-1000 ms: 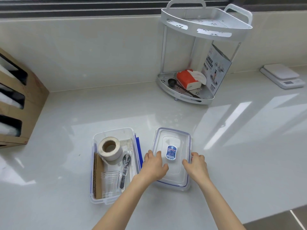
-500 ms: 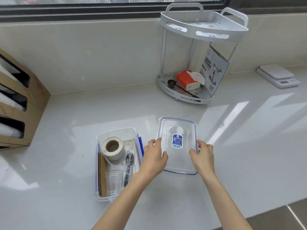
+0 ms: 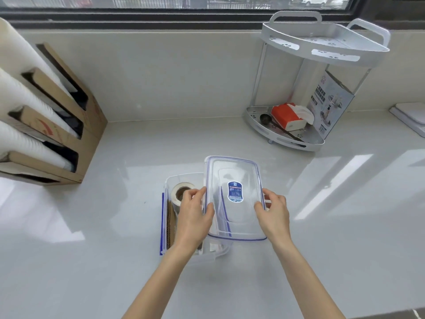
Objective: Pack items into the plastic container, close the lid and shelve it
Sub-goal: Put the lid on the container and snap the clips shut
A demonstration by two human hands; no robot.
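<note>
A clear plastic lid [image 3: 234, 180] with a blue seal and a blue label hangs above the counter, gripped on both long sides. My left hand [image 3: 195, 214] holds its left edge and my right hand [image 3: 273, 209] holds its right edge. Under it sits the clear plastic container [image 3: 169, 180] with blue clips; the lid overlaps the container's right half. Inside I see a roll of tape [image 3: 180, 192] and a strip of brown cardboard [image 3: 171, 226]. My left hand and the lid hide the other contents.
A white two-tier corner shelf [image 3: 322, 44] stands at the back right, with an orange tissue pack [image 3: 287, 116], a scoop and a printed box on its lower tier. A cardboard holder [image 3: 69, 125] with white rolls stands at the left. A white scale [image 3: 411, 116] lies at the far right.
Both hands lifted the lid off the counter and carried it leftward, so it now partly covers the container. The view has also shifted left.
</note>
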